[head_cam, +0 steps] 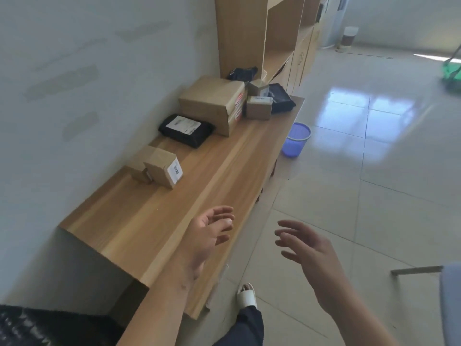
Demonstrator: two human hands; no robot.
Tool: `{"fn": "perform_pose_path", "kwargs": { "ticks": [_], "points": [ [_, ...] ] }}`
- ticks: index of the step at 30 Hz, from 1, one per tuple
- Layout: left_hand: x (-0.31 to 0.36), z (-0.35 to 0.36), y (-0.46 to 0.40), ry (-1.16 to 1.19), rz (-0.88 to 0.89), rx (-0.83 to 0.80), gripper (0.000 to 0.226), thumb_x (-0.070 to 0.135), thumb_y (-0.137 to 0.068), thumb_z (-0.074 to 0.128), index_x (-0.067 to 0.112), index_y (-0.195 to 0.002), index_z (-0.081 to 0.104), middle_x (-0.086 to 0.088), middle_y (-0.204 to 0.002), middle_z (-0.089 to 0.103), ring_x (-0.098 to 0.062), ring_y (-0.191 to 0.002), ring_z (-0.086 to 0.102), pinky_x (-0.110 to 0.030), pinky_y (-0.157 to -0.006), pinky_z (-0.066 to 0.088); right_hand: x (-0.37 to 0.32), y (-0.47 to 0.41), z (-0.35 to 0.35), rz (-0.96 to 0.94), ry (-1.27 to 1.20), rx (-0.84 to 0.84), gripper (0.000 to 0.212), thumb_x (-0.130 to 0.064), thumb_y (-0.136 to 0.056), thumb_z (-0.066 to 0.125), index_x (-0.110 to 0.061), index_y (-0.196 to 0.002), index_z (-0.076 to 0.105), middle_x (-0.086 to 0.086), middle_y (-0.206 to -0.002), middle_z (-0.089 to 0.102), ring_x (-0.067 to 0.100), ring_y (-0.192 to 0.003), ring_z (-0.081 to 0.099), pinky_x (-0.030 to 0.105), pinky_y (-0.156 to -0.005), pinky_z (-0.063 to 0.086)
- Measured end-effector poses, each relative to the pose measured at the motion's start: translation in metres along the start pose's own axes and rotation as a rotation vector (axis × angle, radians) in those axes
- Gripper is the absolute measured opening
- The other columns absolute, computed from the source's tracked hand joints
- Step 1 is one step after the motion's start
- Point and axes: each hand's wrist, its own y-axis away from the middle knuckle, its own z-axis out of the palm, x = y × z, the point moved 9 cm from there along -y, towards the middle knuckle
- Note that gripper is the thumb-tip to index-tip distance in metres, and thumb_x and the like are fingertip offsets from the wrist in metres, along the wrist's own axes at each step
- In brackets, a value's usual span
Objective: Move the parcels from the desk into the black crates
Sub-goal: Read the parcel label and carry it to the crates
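Parcels lie along the wooden desk (pixel 139 216) by the wall. Nearest is a small cardboard box (pixel 163 168) with a barcode label, a flatter box behind it. Farther on sit a black poly bag (pixel 186 130) with a white label, a large cardboard box (pixel 214 102), two small boxes (pixel 259 107) and another black bag (pixel 281 97). My left hand (pixel 208 236) hovers open over the desk's near end, palm turned inward. My right hand (pixel 308 248) is open past the desk's front edge, over the floor. Both hold nothing. A black crate edge (pixel 37 325) shows at bottom left.
A blue mesh wastebasket (pixel 295 139) stands on the tiled floor beside the desk. Tall wooden shelving (pixel 264 33) rises at the desk's far end. My foot in a white slipper (pixel 247 294) is by the desk's near corner. A chair edge (pixel 449 295) shows at right.
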Motion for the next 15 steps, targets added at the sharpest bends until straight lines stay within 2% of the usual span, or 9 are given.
{"fn": "perform_pose_path", "kwargs": {
  "ticks": [4, 9, 13, 15],
  "points": [
    [0.04, 0.016, -0.079, 0.043, 0.026, -0.006, 0.02, 0.011, -0.099, 0.065, 0.021, -0.113, 0.075, -0.004, -0.116, 0.075, -0.021, -0.108, 0.072, -0.041, -0.095, 0.061, -0.034, -0.066, -0.008, 0.018, 0.06, -0.009, 0.025, -0.011, -0.096, 0.067, -0.031, -0.1, 0.081, -0.003, -0.1, 0.079, 0.018, -0.099, 0.075, 0.035, -0.086, 0.057],
    [0.085, 0.004, -0.171, 0.136, 0.043, 0.044, 0.019, 0.012, -0.1, 0.065, 0.019, -0.114, 0.074, -0.005, -0.114, 0.075, -0.021, -0.104, 0.071, -0.032, -0.086, 0.061, -0.086, -0.142, -0.009, -0.004, 0.073, -0.031, 0.029, -0.01, -0.096, 0.068, -0.036, -0.097, 0.081, -0.001, -0.101, 0.079, 0.017, -0.096, 0.076, 0.033, -0.084, 0.057],
    [0.095, -0.001, -0.225, 0.168, 0.012, 0.07, 0.019, 0.01, -0.099, 0.065, 0.02, -0.113, 0.073, -0.005, -0.111, 0.074, -0.017, -0.098, 0.07, -0.032, -0.083, 0.058, -0.098, -0.188, -0.012, 0.032, 0.083, -0.023, 0.027, -0.008, -0.096, 0.065, -0.029, -0.098, 0.082, -0.001, -0.099, 0.08, 0.018, -0.096, 0.076, 0.035, -0.085, 0.057],
    [0.098, -0.013, -0.245, 0.107, 0.031, 0.138, 0.019, 0.013, -0.098, 0.067, 0.025, -0.111, 0.073, 0.001, -0.115, 0.071, -0.015, -0.105, 0.067, -0.032, -0.086, 0.054, -0.102, -0.209, -0.007, 0.06, 0.073, -0.039, 0.022, -0.009, -0.098, 0.064, -0.024, -0.102, 0.08, -0.001, -0.098, 0.08, 0.02, -0.097, 0.076, 0.037, -0.086, 0.057]
  ]
}}
